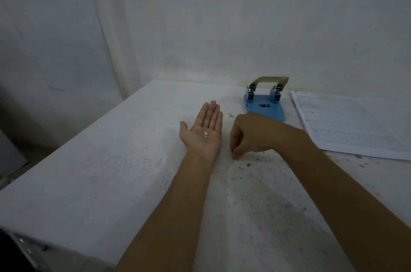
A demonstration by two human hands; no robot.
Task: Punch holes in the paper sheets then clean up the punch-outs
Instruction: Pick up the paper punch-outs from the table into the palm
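My left hand (203, 130) lies palm up and flat over the white table (100, 171), with a few small white punch-outs (205, 133) resting on the palm. Just to its right, my right hand (249, 136) is curled with fingertips pinched together, pointing down at the table surface; whether it pinches a punch-out cannot be seen. The blue hole punch (264, 102) with a metal handle stands behind the hands near the wall. Printed paper sheets (349, 122) lie at the right.
The table top is stained with dark specks around the hands. Its left edge runs diagonally from the far corner toward me. A white wall stands directly behind the punch.
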